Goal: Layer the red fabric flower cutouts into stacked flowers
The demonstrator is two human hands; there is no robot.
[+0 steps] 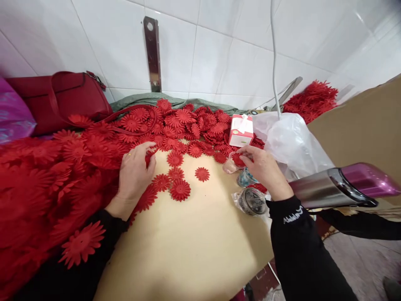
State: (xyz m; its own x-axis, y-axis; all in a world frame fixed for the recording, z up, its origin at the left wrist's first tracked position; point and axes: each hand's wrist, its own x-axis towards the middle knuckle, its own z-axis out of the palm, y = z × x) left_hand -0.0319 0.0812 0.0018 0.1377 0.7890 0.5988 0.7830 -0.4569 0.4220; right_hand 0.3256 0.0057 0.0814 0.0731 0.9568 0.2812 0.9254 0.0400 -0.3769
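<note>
Your left hand (134,175) rests flat on the surface-edge flowers (175,159); right hand (261,167) fingers pinch a red flower (238,159) (next, probably seat it).

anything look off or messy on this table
Nothing damaged or spilled. The red flowers lie in a loose heap at the back of the table, a few strays in front. One oddity: a hair dryer juts in at the right edge, beside the right hand. The left hand rests by the flowers.

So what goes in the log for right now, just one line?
left hand: touching red flowers | right hand: pinching red flower piece | surface: tan table
</note>
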